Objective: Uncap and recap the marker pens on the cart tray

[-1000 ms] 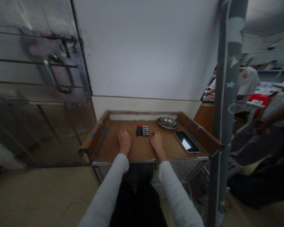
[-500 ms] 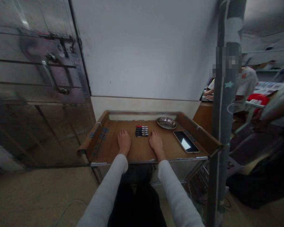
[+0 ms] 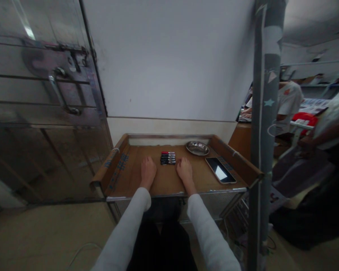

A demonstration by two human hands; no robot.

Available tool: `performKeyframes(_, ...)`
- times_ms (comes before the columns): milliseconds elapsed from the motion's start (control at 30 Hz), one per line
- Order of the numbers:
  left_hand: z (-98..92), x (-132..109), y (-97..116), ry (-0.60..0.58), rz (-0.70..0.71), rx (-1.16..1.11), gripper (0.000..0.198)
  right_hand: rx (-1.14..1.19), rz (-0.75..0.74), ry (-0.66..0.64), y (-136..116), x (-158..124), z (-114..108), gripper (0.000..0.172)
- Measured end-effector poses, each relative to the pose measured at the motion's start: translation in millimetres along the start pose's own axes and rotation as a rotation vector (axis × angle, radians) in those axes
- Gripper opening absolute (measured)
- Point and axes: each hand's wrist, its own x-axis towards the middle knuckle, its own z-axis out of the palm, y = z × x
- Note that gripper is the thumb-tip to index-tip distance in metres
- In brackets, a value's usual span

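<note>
My left hand [image 3: 148, 170] rests palm down on the cardboard-lined table [image 3: 164, 180], with its fingers loosely bent and slightly apart and nothing in it. To its right lie several markers [image 3: 167, 158] in a neat stack of rows, black ones with a red one at the far end. My right hand [image 3: 184, 169] rests on the cardboard just right of the markers, its fingers loosely curled, and no object shows in it. Neither hand grips a marker.
A shallow steel dish [image 3: 197, 148] sits at the back right, with a smartphone [image 3: 220, 170] in front of it. Cardboard flaps line the table's sides. A grey post [image 3: 264, 131] stands at right, a metal door [image 3: 45, 94] at left. Other people are beyond the post.
The view has shifted slightly. My right hand's fingers seem a little more curled; both hands stay beside the markers, which have not moved on the table.
</note>
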Motion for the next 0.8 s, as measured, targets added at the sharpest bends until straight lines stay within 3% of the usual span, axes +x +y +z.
performKeyframes(133,-5.1,1,7,-0.084,0.254,-0.281,0.024,0.207,-0.083,0.016,-1,2,-4,0.021)
performKeyframes(233,-6.1,0,10,-0.173,0.393,-0.351,0.017,0.173,-0.152,-0.053,-4,1,-5,0.019)
performKeyframes(533,0.7,2,4,-0.195,0.388,-0.304,0.009,-0.117,-0.189,-0.184,-12,-4,-9,0.013)
performKeyframes(800,4.8,6,5,-0.13,0.409,-0.472,0.009,0.063,-0.302,-0.099,-12,0,-10,0.015)
